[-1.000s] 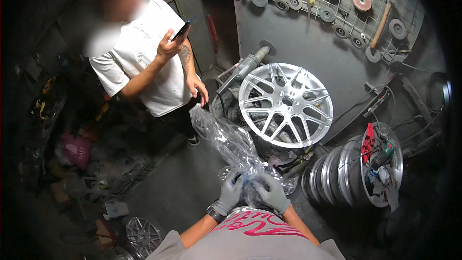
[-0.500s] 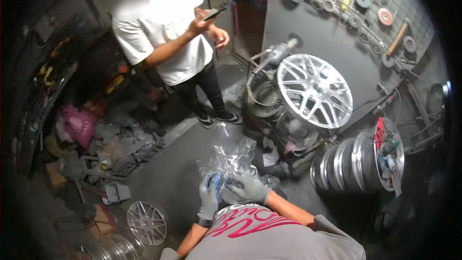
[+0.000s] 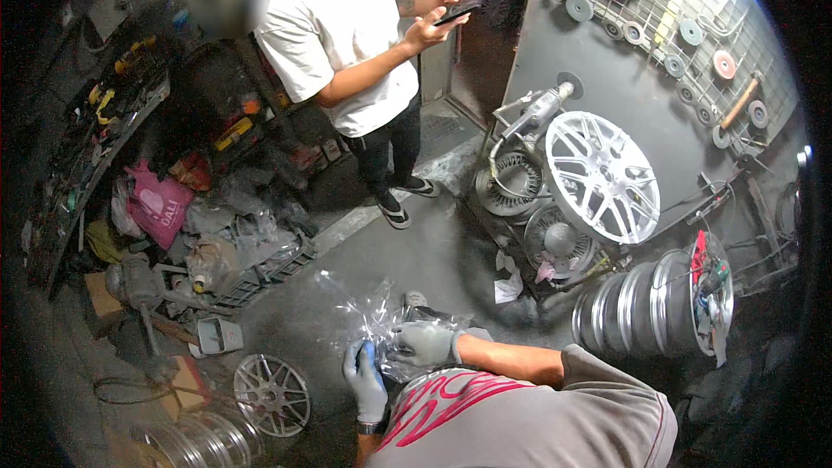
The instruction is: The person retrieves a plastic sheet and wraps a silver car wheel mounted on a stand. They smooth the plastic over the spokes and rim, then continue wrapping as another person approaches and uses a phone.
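Observation:
A crumpled sheet of clear plastic [image 3: 374,318], possibly a bag, is bunched up in front of my waist, shiny and see-through. Both of my hands wear grey work gloves. My left hand [image 3: 367,381] pinches the plastic's near left side, with a blue patch showing at its fingers. From the right, my right hand [image 3: 425,344] grips the same plastic, and its fingertips are partly lost in the folds. A dark watch [image 3: 371,426] is on my left wrist.
A person in a white T-shirt [image 3: 338,43] stands ahead with a phone [image 3: 458,10]. A silver alloy wheel [image 3: 604,177] is at the right, above a row of rims [image 3: 637,308]. Another wheel [image 3: 271,395] lies lower left, near a cluttered crate [image 3: 264,277].
My view has shifted, so the surroundings sit lower and further right. The plastic is lower and more gathered between my hands. The person now has both hands at the phone.

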Demonstrator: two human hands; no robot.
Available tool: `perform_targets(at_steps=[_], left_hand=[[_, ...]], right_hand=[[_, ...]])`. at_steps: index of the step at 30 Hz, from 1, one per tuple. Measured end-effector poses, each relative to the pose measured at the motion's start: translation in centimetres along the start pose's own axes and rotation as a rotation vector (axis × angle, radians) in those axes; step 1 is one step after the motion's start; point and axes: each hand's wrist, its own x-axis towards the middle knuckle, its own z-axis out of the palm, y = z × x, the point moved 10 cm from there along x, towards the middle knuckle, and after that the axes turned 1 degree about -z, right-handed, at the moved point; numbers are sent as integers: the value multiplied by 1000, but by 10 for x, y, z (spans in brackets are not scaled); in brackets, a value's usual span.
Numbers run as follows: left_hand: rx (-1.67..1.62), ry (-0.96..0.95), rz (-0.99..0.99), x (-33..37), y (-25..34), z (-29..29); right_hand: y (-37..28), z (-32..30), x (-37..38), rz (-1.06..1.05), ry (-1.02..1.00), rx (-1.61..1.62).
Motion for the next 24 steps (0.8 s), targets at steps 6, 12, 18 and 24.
perform_targets(at_steps=[6, 12, 18, 24], left_hand=[[11, 25, -51, 50, -17, -23], [-31, 90, -146, 128, -12, -42], [-1, 158, -139, 212, 4, -51], [48, -1, -78, 289, 17, -7]], right_hand=[[18, 8, 67, -54, -85, -10], [22, -23, 155, -85, -161, -94], [36, -64, 233, -194, -15, -51], [65, -130, 255, -126, 70, -36]])
